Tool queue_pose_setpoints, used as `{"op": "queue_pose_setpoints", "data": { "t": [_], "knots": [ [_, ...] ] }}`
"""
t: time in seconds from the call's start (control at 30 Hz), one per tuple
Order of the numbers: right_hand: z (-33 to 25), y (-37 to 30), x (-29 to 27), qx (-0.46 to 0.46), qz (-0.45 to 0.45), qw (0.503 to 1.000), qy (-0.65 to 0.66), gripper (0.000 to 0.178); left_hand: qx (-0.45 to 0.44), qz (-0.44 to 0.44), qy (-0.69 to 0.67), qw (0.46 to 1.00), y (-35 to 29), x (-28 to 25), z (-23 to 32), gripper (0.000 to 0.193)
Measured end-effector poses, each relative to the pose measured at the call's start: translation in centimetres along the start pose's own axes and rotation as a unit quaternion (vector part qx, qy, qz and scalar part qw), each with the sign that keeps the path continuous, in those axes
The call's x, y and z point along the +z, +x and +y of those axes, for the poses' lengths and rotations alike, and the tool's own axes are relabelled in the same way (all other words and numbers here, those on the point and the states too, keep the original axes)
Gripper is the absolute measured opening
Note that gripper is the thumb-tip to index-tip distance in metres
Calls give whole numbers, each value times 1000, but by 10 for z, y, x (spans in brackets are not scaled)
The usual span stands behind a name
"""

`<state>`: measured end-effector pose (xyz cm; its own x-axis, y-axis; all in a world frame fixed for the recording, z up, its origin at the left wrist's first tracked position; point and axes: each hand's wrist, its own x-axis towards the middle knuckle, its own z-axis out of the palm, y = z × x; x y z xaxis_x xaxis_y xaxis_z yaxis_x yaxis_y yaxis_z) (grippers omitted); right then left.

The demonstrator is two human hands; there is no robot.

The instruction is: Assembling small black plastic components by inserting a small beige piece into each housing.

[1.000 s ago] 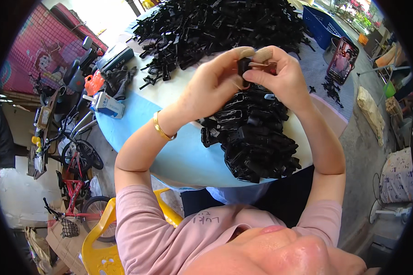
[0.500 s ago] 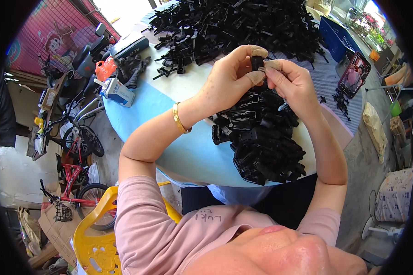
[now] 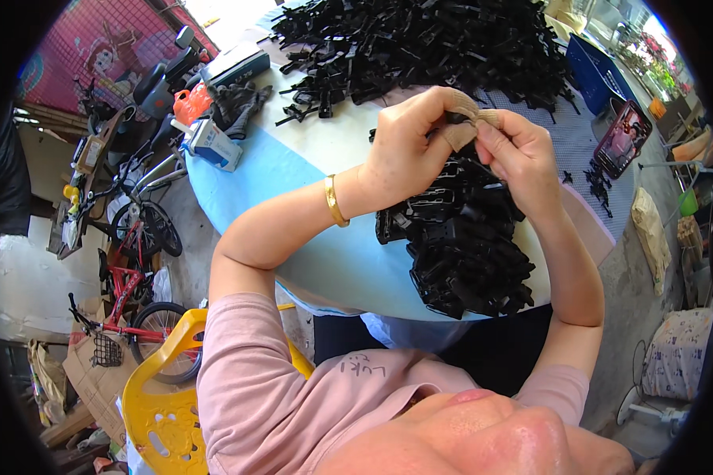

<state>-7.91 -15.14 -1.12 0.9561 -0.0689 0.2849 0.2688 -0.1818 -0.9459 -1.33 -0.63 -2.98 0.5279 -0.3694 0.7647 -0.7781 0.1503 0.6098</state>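
Over the table, my left hand (image 3: 416,146) is closed around a small black plastic part (image 3: 457,118), of which only a bit shows between thumb and forefinger. My right hand (image 3: 518,154) pinches with thumb and forefinger right against the left fingertips; what sits in that pinch is hidden. Beige coverings wrap several fingertips. Below both hands lies a nearer heap of black plastic parts (image 3: 471,253), close to the table's front edge. A much larger loose pile of black parts (image 3: 428,47) spreads over the far side.
On the round table (image 3: 317,253), a blue-and-white carton (image 3: 212,146), dark gloves (image 3: 242,107) and a box (image 3: 236,65) stand left. Right are a blue basket (image 3: 598,71), a propped phone (image 3: 624,138) and a few loose parts (image 3: 598,186). A yellow chair (image 3: 163,396) and red bicycle (image 3: 127,285) stand left.
My left fingers have folded further over the black part, so less of it shows. Both hands stay together, with the right fingertips still against the left. The whole view has shifted slightly.
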Motion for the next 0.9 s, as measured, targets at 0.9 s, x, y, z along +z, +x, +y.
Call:
{"op": "queue_pose_setpoints", "data": {
  "t": [0.9],
  "knots": [
    [15,18,-24,-195,32,940,-280,20,-152,-191,232,941,37,-38,-50,19]
  ]
}}
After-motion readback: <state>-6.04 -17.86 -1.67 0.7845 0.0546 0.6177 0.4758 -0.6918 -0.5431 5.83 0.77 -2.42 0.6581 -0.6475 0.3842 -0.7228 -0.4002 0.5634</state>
